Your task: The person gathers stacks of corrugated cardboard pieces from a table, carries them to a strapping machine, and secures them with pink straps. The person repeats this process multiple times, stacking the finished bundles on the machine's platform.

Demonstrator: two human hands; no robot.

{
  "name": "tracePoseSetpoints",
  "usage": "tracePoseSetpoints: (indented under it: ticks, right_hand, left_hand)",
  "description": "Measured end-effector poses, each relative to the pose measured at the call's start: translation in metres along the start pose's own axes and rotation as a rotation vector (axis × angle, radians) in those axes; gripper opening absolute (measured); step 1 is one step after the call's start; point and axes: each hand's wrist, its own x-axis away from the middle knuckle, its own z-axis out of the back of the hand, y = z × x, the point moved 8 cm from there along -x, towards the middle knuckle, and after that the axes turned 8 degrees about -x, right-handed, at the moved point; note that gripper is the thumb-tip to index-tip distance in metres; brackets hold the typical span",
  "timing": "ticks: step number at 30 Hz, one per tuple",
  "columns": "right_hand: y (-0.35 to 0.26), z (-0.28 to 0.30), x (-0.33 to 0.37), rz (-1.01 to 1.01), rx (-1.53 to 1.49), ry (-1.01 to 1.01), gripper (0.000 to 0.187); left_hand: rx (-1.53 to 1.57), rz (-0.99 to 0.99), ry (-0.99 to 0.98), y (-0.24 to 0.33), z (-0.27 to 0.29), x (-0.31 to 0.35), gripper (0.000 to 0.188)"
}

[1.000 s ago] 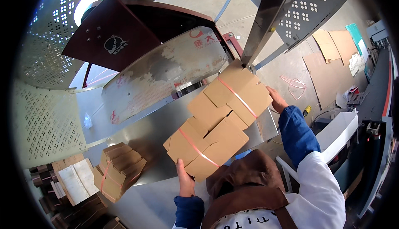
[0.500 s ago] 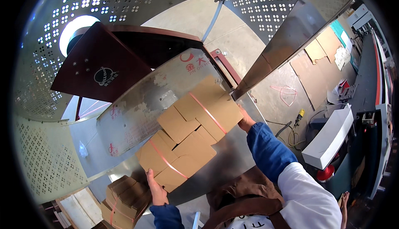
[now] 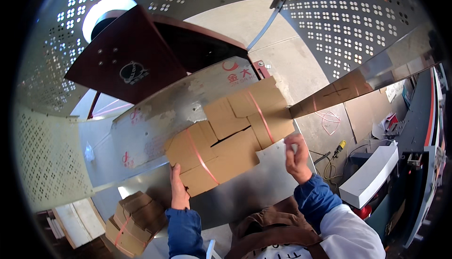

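A strapped bundle of flattened brown cardboard boxes (image 3: 235, 151) rests at a slant on the metal machine table (image 3: 245, 186). Two pink straps cross it, one near each end. My left hand (image 3: 178, 187) grips its lower left corner, thumb along the edge, other fingers mostly hidden under the cardboard. My right hand (image 3: 297, 159) is off the bundle, just beyond its right end and above the table's right edge. Its fingers are curled in and slightly blurred, with nothing visible in them.
A dark red machine plate (image 3: 125, 56) and perforated metal guards (image 3: 52, 155) rise behind and left. A polished metal bar (image 3: 362, 80) slants in from the right. Another strapped cardboard bundle (image 3: 134, 223) sits lower left. A white box (image 3: 369, 174) and a yellow-handled tool (image 3: 341, 146) are right.
My right hand has let go of the bundle's right end and drawn back toward me. The bundle sits differently, turned slightly flatter, with my left hand still at its corner. The view has shifted.
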Motion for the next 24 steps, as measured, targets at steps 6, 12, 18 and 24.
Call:
tracePoseSetpoints:
  ticks: [6,12,18,24]
  right_hand:
    - [0.037,-0.126,-0.128,0.249,0.671,-0.488,0.055]
    - [0.066,-0.142,-0.125,0.113,0.703,-0.642,0.058]
    - [0.040,-0.129,-0.096,0.320,0.433,-0.695,0.058]
    - [-0.002,-0.117,-0.029,0.696,0.330,-0.980,0.056]
  left_hand:
    - [0.016,-0.086,-0.070,0.037,-0.026,-0.014,0.061]
    - [-0.018,-0.152,-0.061,0.035,-0.015,-0.036,0.064]
    - [0.010,-0.036,-0.044,0.031,-0.017,-0.025,0.064]
    - [0.005,0.034,0.034,0.026,-0.021,-0.017,0.056]
